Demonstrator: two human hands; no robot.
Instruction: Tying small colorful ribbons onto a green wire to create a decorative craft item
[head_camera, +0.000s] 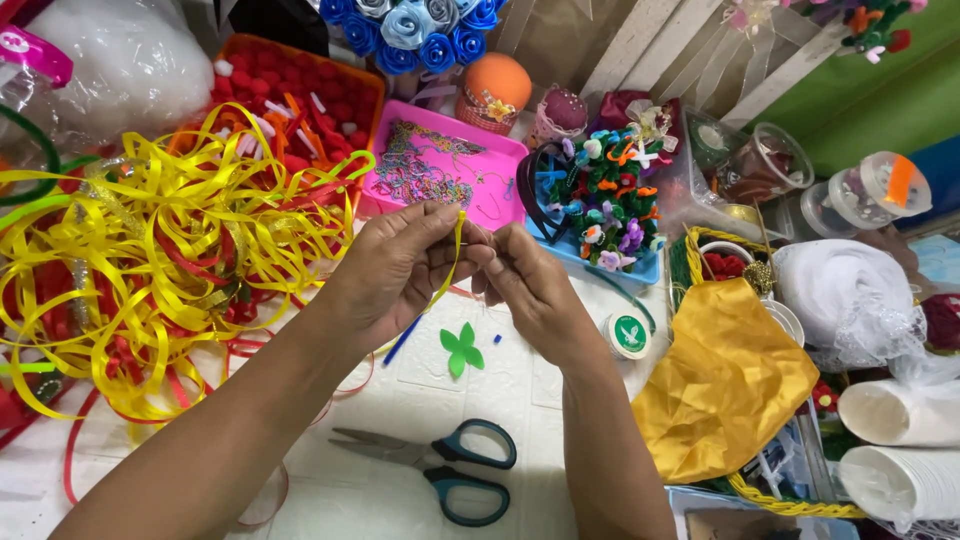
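My left hand (395, 270) and my right hand (530, 290) meet in the middle of the view, fingertips together. Between them they pinch a thin yellow ribbon strip (457, 245), which curves down from the fingers. A blue stick (402, 340) pokes out below my left hand; which hand holds it is unclear. Under the hands on the white surface lie a small green leaf cutout (461, 349) and scissors (450, 465) with dark teal handles, blades pointing left.
A big tangle of yellow and red ribbons (150, 250) fills the left. Behind stand an orange tray (300, 95), a pink tray (445, 165), a blue tray of small craft flowers (610, 195), blue fabric roses (415, 30). At right: yellow cloth (725, 390), tape roll (628, 335), white fabric (850, 290).
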